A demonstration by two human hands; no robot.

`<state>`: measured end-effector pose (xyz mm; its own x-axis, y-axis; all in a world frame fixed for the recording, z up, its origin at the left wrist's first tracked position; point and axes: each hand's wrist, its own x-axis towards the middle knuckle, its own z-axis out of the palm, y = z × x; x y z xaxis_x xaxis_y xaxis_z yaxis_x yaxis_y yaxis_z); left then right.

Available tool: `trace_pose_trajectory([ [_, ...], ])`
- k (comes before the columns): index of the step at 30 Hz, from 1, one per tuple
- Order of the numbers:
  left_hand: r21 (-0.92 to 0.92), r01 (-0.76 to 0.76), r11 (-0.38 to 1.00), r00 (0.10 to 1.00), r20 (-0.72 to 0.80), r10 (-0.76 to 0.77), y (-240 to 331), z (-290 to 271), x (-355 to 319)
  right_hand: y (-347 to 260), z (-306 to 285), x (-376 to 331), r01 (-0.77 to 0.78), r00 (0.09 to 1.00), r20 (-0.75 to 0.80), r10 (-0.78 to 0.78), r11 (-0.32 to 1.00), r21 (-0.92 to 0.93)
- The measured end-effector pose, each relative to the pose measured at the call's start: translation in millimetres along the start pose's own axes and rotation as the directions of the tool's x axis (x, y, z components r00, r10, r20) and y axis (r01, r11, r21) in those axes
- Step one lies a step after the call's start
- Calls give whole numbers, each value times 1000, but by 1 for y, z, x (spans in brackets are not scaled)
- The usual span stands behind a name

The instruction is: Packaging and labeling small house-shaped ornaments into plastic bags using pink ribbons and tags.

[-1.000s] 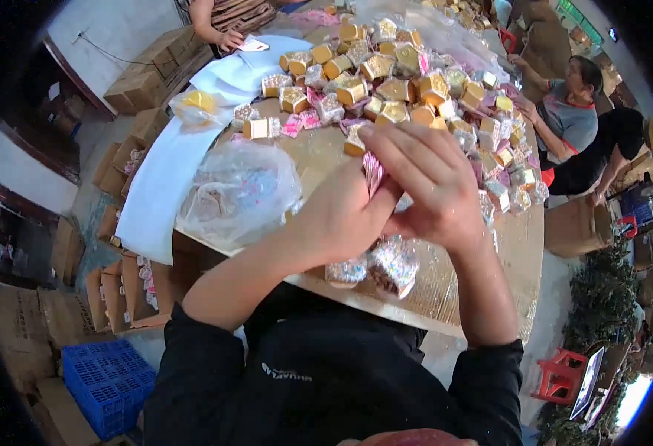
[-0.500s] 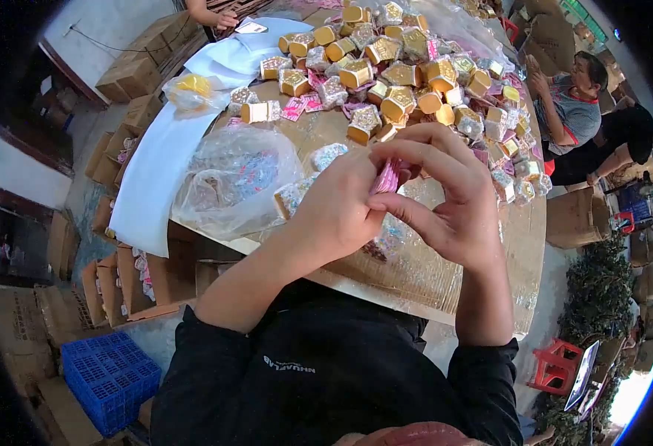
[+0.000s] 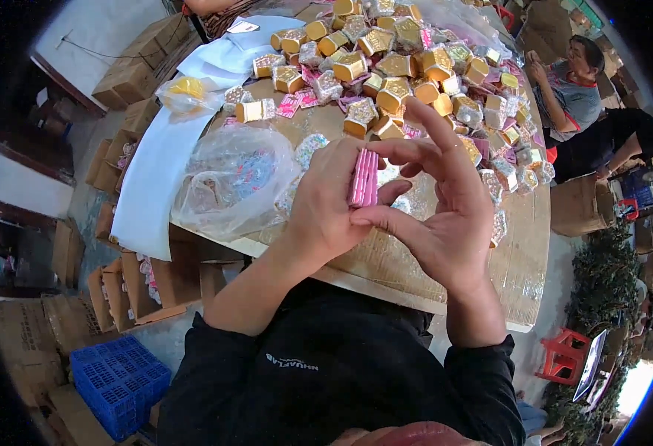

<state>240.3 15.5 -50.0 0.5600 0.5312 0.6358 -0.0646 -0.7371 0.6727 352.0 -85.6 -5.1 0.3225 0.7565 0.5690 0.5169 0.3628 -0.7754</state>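
Observation:
A small stack of pink folded cards or packets [image 3: 364, 178] is held upright on edge above the cardboard-covered table [image 3: 516, 286]. My left hand [image 3: 325, 197] closes round its left side. My right hand [image 3: 451, 212] grips it from the right, thumb at the lower end and a finger at the upper end, with the index finger raised. Behind my hands lie plastic-wrapped pieces with speckled tops, partly hidden. A heap of gold-based wrapped trinkets [image 3: 393, 93] covers the far half of the table, with flat pink packets [image 3: 289, 105] among them.
A clear plastic bag [image 3: 230, 175] lies left of my hands, beside a curved white sheet [image 3: 148, 178]. A yellow-filled bag [image 3: 187, 91] rests on that sheet. Open cartons [image 3: 167, 275] and a blue crate [image 3: 121, 383] stand lower left. Another person [image 3: 575, 93] sits at right, near a red stool [image 3: 562, 357].
The pink stack has turned so its layered edges show and moved slightly left. My right index finger has lifted off it. The other person's hand at the far left has left the white card.

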Motion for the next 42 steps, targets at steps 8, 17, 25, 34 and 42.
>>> trace_pose_trajectory([
  [8, 31, -3, 1000, 1000, 23, 2, -4, -1, -8, -3, -3, 1, 64, 995, 82, -55, 991, -117],
  [17, -107, -39, 993, 903, 421, 81, -19, -32, -12, 1, -22, 9, 324, 911, 341, -234, 915, -240],
  [25, -201, 37, 979, 837, 541, 79, -23, -37, -23, 16, -5, -6, 406, 881, 364, -303, 878, -252],
  [34, -319, 475, 820, 789, 568, -236, -12, -44, -38, 20, 7, 5, 372, 871, 417, -259, 903, -216],
  [42, -211, 528, 823, 706, 649, -286, -13, -58, -29, 23, 14, 15, 340, 897, 381, -224, 900, -273],
])
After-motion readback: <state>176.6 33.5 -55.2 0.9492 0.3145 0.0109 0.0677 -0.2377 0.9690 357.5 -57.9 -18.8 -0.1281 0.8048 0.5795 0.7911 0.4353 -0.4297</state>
